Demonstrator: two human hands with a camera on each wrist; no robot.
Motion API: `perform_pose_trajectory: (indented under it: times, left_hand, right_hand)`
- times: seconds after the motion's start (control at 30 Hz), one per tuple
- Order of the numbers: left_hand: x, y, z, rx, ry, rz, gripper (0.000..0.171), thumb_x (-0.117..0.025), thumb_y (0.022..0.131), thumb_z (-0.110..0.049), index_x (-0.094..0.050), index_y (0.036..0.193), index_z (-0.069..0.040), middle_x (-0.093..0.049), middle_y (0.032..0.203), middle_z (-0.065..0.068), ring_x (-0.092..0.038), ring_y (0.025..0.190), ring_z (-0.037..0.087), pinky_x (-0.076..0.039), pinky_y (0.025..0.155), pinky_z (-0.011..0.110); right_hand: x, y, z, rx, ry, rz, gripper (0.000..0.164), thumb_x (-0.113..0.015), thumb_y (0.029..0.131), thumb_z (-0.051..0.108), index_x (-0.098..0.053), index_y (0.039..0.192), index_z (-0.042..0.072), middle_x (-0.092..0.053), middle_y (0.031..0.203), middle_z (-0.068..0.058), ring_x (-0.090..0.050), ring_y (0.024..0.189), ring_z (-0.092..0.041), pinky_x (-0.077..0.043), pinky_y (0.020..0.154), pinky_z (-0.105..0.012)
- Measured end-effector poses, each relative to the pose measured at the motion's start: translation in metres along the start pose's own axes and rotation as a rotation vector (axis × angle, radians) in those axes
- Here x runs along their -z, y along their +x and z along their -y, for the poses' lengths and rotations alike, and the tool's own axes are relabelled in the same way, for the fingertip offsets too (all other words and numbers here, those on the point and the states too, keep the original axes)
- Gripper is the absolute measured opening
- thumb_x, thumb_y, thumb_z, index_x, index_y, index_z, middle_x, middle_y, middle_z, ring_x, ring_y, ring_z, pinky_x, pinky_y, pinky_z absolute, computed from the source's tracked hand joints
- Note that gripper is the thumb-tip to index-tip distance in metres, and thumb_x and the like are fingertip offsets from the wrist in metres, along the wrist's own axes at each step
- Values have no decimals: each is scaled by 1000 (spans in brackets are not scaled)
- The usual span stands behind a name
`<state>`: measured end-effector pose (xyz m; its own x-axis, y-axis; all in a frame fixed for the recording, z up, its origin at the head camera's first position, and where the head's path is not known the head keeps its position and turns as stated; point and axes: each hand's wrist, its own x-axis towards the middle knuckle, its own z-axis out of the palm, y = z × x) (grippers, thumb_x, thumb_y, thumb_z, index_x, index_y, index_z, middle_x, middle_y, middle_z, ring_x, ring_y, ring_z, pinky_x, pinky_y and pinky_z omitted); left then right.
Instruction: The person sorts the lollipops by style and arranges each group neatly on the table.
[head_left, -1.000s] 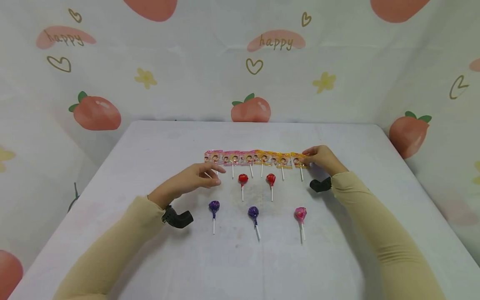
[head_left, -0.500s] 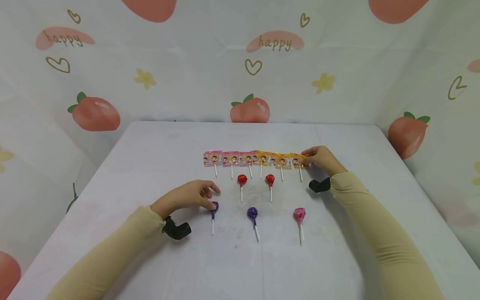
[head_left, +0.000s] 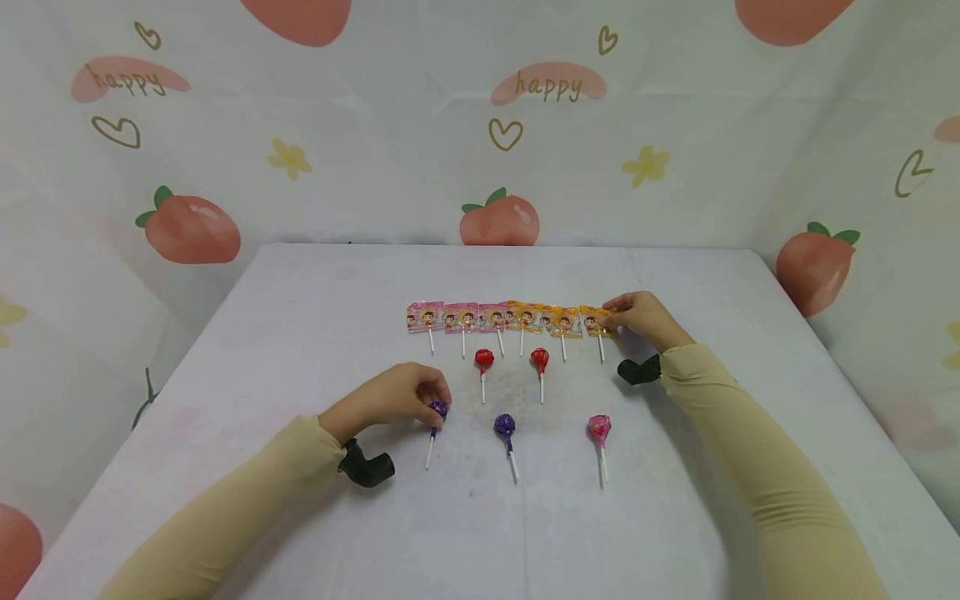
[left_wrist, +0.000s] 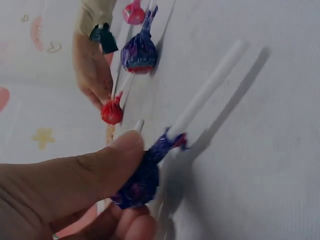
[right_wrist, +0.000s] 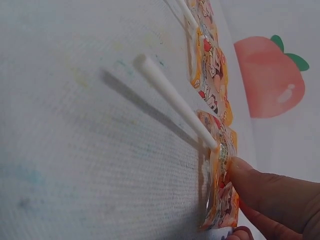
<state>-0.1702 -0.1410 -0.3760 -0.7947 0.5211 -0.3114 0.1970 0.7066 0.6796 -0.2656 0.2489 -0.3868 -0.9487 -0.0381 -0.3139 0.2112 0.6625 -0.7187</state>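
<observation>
My left hand (head_left: 397,396) pinches the wrapped head of a purple lollipop (left_wrist: 140,182) between thumb and fingers. Its white stick points toward me, and in the left wrist view a shadow lies beside it on the cloth. At the right end of the back row, my right hand (head_left: 647,318) pinches the edge of a flat orange-wrapped lollipop (right_wrist: 218,150), thumb on the wrapper. Other orange-wrapped (head_left: 527,315) and pink-wrapped lollipops (head_left: 462,317) continue that row leftward, sticks toward me.
Two red lollipops (head_left: 484,357) (head_left: 540,358) lie in a middle row. Nearer me are another purple lollipop (head_left: 505,425) and a pink one (head_left: 599,428). A white cloth covers the table (head_left: 375,533); a printed curtain (head_left: 390,108) hangs behind.
My left hand has come down toward me from the back row's left end, taken the left purple lollipop by its head and shifted it slightly right. The right hand stays in place.
</observation>
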Motion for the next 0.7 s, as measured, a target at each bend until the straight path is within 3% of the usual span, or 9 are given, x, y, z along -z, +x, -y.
perform_pose_trajectory:
  times: [0.23,0.53,0.7]
  left_hand:
    - [-12,3,-12,-85,-76,-99,23,-83,75,-15,-69,93,-12,-67,86,-2,-56,80,13,-48,75,29]
    - [-31,7,-10,-67,-175,-153,22,-82,75,-10,-70,93,-10,-69,89,0,-60,81,10,-50,76,26]
    - [-37,7,-7,-70,-179,-157,21,-82,76,-9,-71,94,-9,-70,89,1,-61,81,9,-51,75,25]
  right_hand:
    - [1,-1,0,-2,-15,15,48,-67,90,22,-55,130,-1,-51,126,-17,-41,104,-25,-34,89,-36]
    - [1,-1,-1,12,-21,22,47,-66,91,21,-55,131,0,-50,126,-17,-40,102,-25,-33,88,-37]
    - [2,-1,-1,1,-17,23,47,-67,90,22,-55,130,0,-49,128,-17,-39,103,-26,-33,90,-38]
